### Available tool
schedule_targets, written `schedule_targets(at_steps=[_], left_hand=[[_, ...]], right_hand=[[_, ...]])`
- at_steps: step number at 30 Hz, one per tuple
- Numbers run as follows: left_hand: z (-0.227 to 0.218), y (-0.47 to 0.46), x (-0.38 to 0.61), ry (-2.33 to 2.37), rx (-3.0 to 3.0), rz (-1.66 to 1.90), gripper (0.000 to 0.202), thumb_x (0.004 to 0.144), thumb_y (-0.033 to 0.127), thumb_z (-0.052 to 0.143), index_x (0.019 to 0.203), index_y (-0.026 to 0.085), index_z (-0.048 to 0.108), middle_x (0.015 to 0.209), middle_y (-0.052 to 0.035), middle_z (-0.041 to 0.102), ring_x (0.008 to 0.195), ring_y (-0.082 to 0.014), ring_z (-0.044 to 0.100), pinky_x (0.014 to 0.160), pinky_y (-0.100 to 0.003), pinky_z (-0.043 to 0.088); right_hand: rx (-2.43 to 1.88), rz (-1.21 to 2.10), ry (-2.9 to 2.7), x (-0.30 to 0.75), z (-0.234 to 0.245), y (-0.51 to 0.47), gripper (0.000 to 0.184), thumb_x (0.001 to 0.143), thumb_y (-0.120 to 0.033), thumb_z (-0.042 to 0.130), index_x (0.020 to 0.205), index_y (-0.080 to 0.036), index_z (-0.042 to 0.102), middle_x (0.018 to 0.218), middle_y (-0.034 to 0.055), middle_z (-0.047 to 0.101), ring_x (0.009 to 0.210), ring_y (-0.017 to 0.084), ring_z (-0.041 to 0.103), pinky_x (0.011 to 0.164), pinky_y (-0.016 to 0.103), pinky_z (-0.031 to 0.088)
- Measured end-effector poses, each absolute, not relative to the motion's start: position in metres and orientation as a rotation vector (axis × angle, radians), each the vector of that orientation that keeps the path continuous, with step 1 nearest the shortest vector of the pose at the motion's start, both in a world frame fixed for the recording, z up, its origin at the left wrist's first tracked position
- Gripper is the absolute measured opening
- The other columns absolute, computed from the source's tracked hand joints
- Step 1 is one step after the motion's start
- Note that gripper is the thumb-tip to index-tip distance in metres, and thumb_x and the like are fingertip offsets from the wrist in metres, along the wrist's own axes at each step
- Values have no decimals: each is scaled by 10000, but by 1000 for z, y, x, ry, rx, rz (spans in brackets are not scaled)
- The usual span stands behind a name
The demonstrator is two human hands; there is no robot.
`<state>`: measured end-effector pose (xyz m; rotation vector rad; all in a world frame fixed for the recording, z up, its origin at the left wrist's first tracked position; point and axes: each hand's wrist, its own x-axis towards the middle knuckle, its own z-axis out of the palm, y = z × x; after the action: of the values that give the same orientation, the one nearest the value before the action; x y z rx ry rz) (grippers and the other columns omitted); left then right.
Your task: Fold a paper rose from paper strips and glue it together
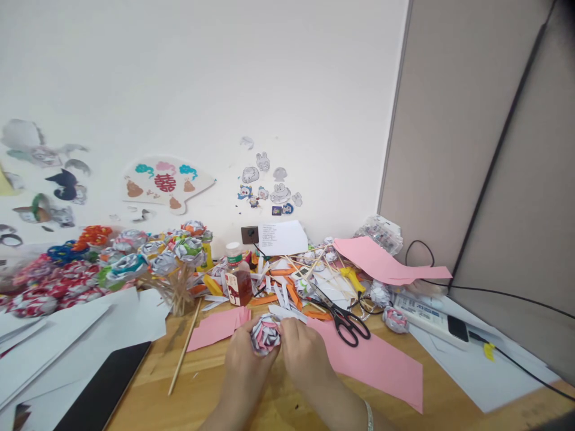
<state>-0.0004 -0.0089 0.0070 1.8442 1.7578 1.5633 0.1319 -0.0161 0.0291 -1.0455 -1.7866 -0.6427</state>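
Note:
A rolled paper flower [266, 334] in white and pink sits between my two hands above the wooden table. My left hand [240, 353] is wrapped round its left side and underside. On its right edge, the fingers of my right hand [302, 350] are pressed together against the paper; the fingertips are partly hidden. Left of my hands lie pink paper pieces [215, 329] and a thin wooden stick [185, 347]. A long pink sheet [381, 365] stretches out to the right, with black-handled scissors [344, 317] lying across its upper edge.
Several finished paper flowers [128, 266] on sticks crowd the left back. A bottle with a white cap [238, 278] stands amid paper scraps [287, 287]. White sheets [85, 341] and a dark flat tablet-like object [105, 389] lie left. A power strip [431, 320] with cables lies right.

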Motion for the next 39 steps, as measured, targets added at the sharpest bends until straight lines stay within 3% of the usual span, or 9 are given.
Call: schedule_targets(at_steps=[7, 15, 20, 29, 35, 39], left_hand=[[0, -6, -2, 1743, 1919, 1548, 440, 650, 397, 638, 1016, 153, 620, 923, -111, 706, 855, -315, 657, 742, -447, 530], [1, -4, -4, 1756, 1909, 1607, 477, 641, 397, 629, 1037, 135, 584, 932, -127, 707, 867, -324, 666, 737, -468, 539], [0, -2, -5, 1752, 1931, 1643, 467, 624, 384, 638, 1018, 141, 573, 915, -129, 712, 869, -326, 673, 749, -468, 541], [-1, -3, -5, 1735, 1961, 1637, 435, 641, 370, 634, 1010, 145, 589, 913, -123, 709, 848, -317, 668, 723, -449, 542], [3, -5, -3, 1688, 1971, 1616, 381, 660, 336, 621, 1002, 171, 617, 904, -98, 708, 848, -305, 661, 738, -438, 535], [6, -5, -3, 1631, 1903, 1632, 401, 644, 360, 634, 997, 172, 604, 915, -104, 708, 840, -302, 668, 724, -441, 544]], right_hand=[[-1085, -573, -1802, 133, 28, -14, 452, 967, -106, 182, 657, -198, 498, 484, 0, 543, 381, 140, 519, 401, 264, 285], [-1106, -157, -1778, 138, 36, -20, 380, 999, -379, 278, 894, -187, 589, 664, 11, 682, 537, 155, 633, 485, 240, 359], [-1077, -125, -1685, 139, 35, -20, 436, 977, -474, 310, 850, -185, 611, 670, 20, 687, 562, 169, 645, 506, 244, 375], [-1006, -165, -1699, 138, 30, -17, 454, 998, -411, 283, 808, -191, 632, 618, 11, 675, 515, 149, 615, 488, 241, 351], [-961, -363, -1775, 137, 32, -17, 465, 1014, -314, 232, 801, -171, 620, 610, 28, 658, 502, 156, 596, 485, 261, 343], [-981, -263, -1807, 138, 36, -20, 396, 1000, -286, 263, 830, -173, 602, 618, 22, 648, 510, 155, 588, 482, 257, 337]])
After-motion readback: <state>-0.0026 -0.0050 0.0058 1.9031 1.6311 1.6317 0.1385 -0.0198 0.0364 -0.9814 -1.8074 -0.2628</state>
